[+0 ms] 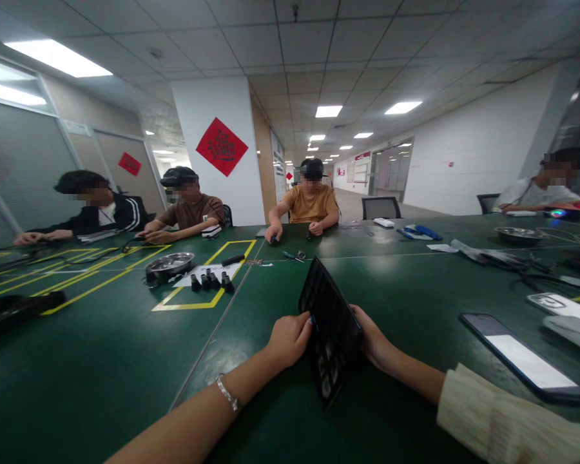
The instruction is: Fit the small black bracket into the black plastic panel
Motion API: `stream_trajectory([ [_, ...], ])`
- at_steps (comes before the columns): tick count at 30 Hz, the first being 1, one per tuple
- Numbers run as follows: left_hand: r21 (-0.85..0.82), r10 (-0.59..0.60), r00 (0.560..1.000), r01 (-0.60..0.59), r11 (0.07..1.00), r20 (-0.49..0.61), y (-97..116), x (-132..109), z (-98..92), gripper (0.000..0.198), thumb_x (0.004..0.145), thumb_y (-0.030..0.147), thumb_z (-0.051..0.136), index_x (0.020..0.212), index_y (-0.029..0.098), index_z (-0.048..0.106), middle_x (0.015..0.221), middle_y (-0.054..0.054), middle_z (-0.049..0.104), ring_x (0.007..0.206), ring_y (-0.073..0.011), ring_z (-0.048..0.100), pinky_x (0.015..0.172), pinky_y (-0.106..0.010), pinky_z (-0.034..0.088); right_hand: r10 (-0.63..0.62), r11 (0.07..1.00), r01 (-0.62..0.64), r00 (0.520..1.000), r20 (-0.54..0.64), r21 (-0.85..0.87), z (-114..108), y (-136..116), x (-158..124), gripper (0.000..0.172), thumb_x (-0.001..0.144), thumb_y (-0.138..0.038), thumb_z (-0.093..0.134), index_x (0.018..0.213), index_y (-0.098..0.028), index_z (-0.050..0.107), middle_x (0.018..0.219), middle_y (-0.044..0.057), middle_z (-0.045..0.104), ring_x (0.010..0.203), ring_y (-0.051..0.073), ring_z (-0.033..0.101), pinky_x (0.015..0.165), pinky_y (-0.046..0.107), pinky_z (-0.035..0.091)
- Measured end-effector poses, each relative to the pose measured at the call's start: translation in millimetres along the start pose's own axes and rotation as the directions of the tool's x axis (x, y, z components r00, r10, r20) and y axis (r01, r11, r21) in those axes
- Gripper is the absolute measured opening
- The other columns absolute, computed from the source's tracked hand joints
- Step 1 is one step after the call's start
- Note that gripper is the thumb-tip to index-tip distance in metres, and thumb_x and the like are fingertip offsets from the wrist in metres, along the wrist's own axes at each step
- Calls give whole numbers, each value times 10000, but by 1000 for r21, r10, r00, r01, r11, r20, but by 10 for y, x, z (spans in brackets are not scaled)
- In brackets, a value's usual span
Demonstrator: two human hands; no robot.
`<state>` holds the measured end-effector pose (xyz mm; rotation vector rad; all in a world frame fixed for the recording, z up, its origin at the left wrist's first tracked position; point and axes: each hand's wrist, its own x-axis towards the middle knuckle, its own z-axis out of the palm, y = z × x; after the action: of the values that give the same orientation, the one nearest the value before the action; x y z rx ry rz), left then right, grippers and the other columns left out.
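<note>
On opposite sides, left hand [289, 339] and right hand [373, 335] grip a black case [336, 322].

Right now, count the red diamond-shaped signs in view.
3: a large red sign on the white pillar, a smaller red sign left of it, and a tiny red sign far back, right of the pillar. Others may be hidden.

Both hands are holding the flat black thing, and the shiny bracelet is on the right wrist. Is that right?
Not quite: the head view shows the shiny bracelet on the left wrist. The left hand and right hand do hold the flat black thing.
</note>
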<state>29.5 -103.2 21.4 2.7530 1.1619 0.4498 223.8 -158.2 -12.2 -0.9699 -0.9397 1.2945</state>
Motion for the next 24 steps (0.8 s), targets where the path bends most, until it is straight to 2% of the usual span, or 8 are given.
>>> stream_trajectory([
  [5,-31,-9,1000,9,999,-2,5,6,-5,492,910,389,85,817,187,524,693,-46,606,682,-171,590,629,-249,378,19,1000,-19,1000,-13,4,31,-51,-22,318,767,-373,513,1048,-223,497,813,17,639,571,138,565,545,276,461],
  [13,43,25,1000,-24,999,-8,1,-5,-3,391,889,355,174,836,186,523,741,-59,621,713,-191,595,633,-262,381,24,1000,-24,1000,1,16,53,-88,-60,306,778,-374,502,1047,-228,505,839,16,635,695,162,601,659,311,487],
  [20,-12,-6,1000,6,1000,-1,26,4,-24,487,908,372,83,815,188,524,696,-47,608,688,-178,593,624,-251,378,7,1000,-8,1000,6,24,48,-68,-36,276,781,-352,509,1021,-215,509,876,23,638,744,163,606,642,285,488],
  [24,-1,-13,1000,13,1000,-3,18,10,-10,479,909,380,99,844,188,534,718,-50,619,705,-183,601,629,-253,379,-7,1000,7,1000,3,23,-3,1,4,257,797,-344,497,1025,-226,509,859,12,642,708,149,607,634,272,486],
])
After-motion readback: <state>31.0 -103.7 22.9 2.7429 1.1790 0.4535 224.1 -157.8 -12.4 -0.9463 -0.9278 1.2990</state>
